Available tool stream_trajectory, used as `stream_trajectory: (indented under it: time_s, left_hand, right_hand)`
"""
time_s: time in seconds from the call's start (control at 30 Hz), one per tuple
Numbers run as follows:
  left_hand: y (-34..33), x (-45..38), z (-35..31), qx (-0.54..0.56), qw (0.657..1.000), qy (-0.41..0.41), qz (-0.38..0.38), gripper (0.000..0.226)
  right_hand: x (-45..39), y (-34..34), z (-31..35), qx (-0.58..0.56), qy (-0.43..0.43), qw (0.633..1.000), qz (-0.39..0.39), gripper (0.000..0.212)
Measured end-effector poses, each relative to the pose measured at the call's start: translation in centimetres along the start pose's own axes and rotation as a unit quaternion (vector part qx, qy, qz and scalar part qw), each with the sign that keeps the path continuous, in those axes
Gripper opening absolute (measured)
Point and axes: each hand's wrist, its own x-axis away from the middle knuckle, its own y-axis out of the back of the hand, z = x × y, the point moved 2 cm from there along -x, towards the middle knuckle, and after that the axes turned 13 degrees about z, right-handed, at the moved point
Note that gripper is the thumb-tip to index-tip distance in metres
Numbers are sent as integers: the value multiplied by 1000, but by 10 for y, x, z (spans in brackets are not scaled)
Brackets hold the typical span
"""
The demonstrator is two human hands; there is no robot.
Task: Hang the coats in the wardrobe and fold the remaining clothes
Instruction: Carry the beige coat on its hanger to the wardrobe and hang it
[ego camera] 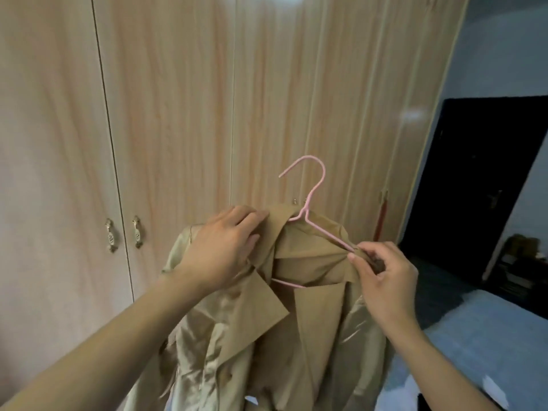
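A tan coat (299,336) hangs in front of the person, held up in both hands before the closed wardrobe (178,114). A pink hanger (308,203) sits inside the coat's shoulders: its hook rises free above the collar, one arm slopes down toward the right shoulder, and a short stretch of its lower bar shows between the lapels. The coat is open at the front, with shiny pale lining visible down both sides.

The left hand (219,247) lies over the coat's left shoulder and collar, fingers (255,216) curled round the fabric and gripping it. The right hand (382,280) pinches the right shoulder cloth, thumb and fingers clamped on a bunched fold where the hanger's arm ends.

All the wardrobe doors are shut, so nothing inside them can be seen; two small metal handles (123,234) sit side by side on the left doors. A bed (474,336) with blue bedding lies to the lower right, and a dark doorway (480,179) stands beyond it, with a low shelf (522,262) of blurred items near it.
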Motion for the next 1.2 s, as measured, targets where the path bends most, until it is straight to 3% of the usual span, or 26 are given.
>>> stream_trajectory:
  time_s: [0.13, 0.3, 0.47, 0.67, 0.77, 0.87, 1.1, 1.2]
  left_hand:
    - [-8, -7, 34, -8, 999, 31, 1, 28]
    - [-7, -7, 72, -24, 995, 86, -39, 17]
    - [-4, 10, 104, -58, 980, 154, -110, 17]
    - [1, 30, 135, -81, 971, 201, -104, 26]
    - [-3, 37, 150, -122, 967, 206, -84, 28]
    - [-11, 44, 169, -154, 963, 209, -66, 11]
    - [22, 83, 256, -117, 948, 238, -178, 18]
    - [35, 104, 286, -118, 949, 219, -191, 24]
  right_hand:
    - [-32, -48, -19, -40, 25, 999, 25, 17]
    - [-84, -103, -29, -163, 40, 980, 108, 26]
    - [-117, -151, -27, -199, 57, 961, 183, 22]
    - [-146, -190, -19, -242, 11, 953, 179, 17]
    - [-153, -213, 3, -266, 5, 941, 210, 15]
    - [-149, -238, 42, -284, 35, 936, 206, 12]
    - [-120, -297, 124, -194, 156, 926, 282, 12]
    - [-133, -318, 143, -176, 172, 943, 224, 17]
